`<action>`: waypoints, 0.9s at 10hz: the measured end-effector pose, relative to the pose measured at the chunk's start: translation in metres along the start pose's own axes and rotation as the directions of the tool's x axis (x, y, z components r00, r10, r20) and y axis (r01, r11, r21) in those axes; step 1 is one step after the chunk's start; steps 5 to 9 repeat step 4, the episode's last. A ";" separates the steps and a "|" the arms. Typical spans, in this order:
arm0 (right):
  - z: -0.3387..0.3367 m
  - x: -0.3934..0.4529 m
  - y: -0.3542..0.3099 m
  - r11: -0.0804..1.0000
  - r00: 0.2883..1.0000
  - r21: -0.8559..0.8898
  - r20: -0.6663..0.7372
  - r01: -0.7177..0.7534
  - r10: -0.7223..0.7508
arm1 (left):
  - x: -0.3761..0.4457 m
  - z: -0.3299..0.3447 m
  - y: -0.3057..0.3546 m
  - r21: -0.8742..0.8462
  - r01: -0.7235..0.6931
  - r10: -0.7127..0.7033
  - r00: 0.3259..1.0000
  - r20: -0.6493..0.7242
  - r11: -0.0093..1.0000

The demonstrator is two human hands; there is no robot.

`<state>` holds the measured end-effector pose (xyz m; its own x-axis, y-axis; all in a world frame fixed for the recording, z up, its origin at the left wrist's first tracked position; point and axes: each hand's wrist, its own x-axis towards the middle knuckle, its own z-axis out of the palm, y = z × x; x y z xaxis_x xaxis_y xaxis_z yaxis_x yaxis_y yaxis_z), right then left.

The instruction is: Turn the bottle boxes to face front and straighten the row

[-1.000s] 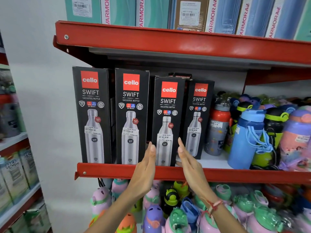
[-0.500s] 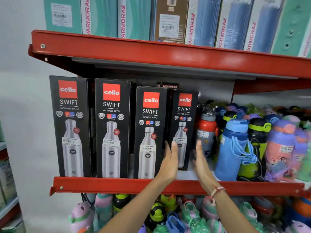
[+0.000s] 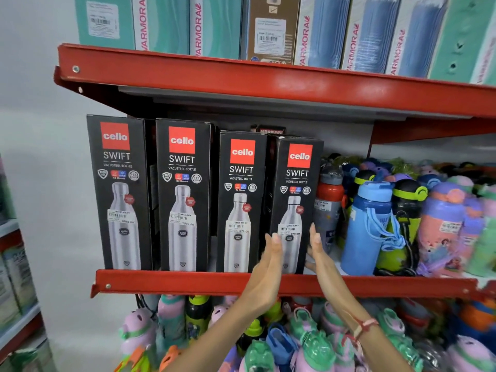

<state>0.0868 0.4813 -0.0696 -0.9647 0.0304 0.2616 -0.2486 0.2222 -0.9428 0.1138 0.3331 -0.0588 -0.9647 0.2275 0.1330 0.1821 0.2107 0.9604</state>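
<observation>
Four black Cello Swift bottle boxes stand on the red shelf [image 3: 188,281], all with printed fronts facing me. The first box [image 3: 118,194] and second box [image 3: 182,200] are taller. The third box [image 3: 239,183] and the rightmost box [image 3: 296,183] are shorter and stand close together. My left hand [image 3: 268,269] lies flat against the rightmost box's lower left side. On its lower right side is my right hand [image 3: 318,253], so the box is clasped between both palms.
Loose bottles crowd the shelf right of the boxes: a red-and-grey bottle [image 3: 328,205] touches the row's end, then a blue bottle [image 3: 367,229]. The upper red shelf [image 3: 241,76] hangs low overhead. Children's bottles [image 3: 308,345] fill the shelf below. Another dark box [image 3: 271,130] peeks out behind.
My hands moved from the third box to the rightmost box. That box has come forward from its set-back spot and now stands level with the third box.
</observation>
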 end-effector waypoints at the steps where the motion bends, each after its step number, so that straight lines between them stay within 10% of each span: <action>1: 0.003 -0.011 -0.011 0.999 1.000 -0.037 0.007 -0.012 0.013 | -0.007 -0.005 0.003 0.021 0.005 -0.005 0.999 0.032 1.000; 3: 0.015 -0.024 -0.048 0.987 0.978 -0.112 -0.159 0.117 -0.133 | -0.035 -0.032 0.027 0.081 -0.073 0.067 0.995 0.075 0.994; 4: 0.029 -0.028 -0.104 0.853 0.831 -0.395 -0.297 0.341 -0.470 | -0.048 -0.066 0.066 0.130 -0.273 0.288 0.951 -0.113 0.953; 9: 0.029 -0.028 -0.104 0.853 0.831 -0.395 -0.297 0.341 -0.470 | -0.048 -0.066 0.066 0.130 -0.273 0.288 0.951 -0.113 0.953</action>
